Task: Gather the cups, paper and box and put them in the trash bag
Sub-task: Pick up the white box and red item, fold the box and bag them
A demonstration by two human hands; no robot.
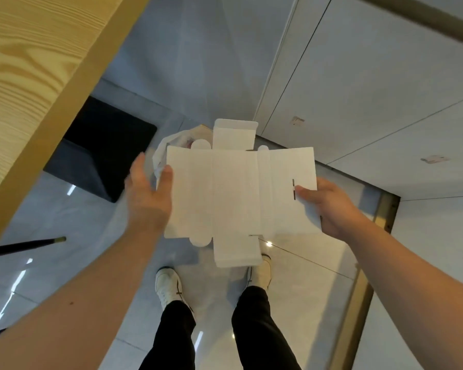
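I hold the box (238, 193), unfolded flat into one white sheet of card, out in front of me above the floor (292, 284). My right hand (329, 206) pinches its right edge, thumb on top beside a narrow slot and fingers tucked beneath. My left hand (149, 193) is at the left edge, thumb lying on the card, the fingers spread open and blurred, so I cannot tell whether they truly clamp it. Just beyond the card's far left corner the pale trash bag (171, 142) shows, mostly hidden under the sheet. The wooden table (32, 76) runs along my left, and my white shoes (169, 287) stand below.
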